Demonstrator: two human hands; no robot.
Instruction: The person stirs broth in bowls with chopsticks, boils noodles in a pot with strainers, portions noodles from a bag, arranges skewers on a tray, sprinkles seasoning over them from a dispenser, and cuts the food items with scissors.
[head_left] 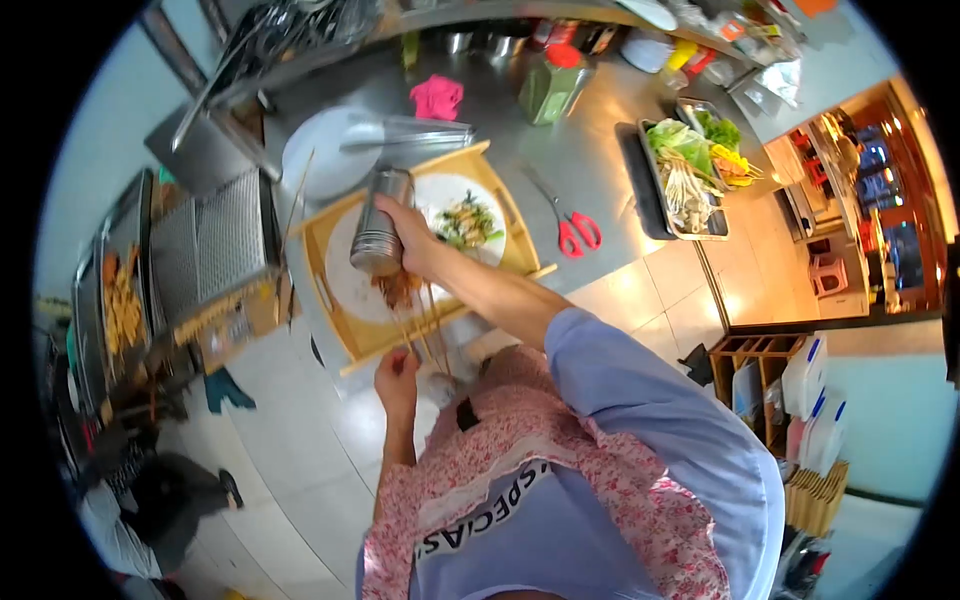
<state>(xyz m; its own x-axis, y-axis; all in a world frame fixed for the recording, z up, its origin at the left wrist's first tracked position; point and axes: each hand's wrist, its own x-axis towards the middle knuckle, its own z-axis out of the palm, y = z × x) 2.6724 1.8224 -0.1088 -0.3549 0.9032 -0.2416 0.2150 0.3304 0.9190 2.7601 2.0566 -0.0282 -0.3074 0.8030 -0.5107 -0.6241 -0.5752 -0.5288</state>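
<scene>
Right hand (408, 232) wrapped round metal shaker (378, 222), above wooden tray (365, 342). Left hand (397, 378) pinching skewers (397, 290) at tray's near edge. Tray's right plate (432, 188): greens (465, 224). Steel pan (712, 237), tabletop's right edge: mushrooms (688, 205), lettuce (680, 143).

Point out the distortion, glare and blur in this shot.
Head view: fisheye distortion, with black corners and the upper shelf bowed; head view: warm glare on the steel counter and bright patches on the floor tiles; head view: the brown food looks soft, while the shirt lettering stays largely legible.
</scene>
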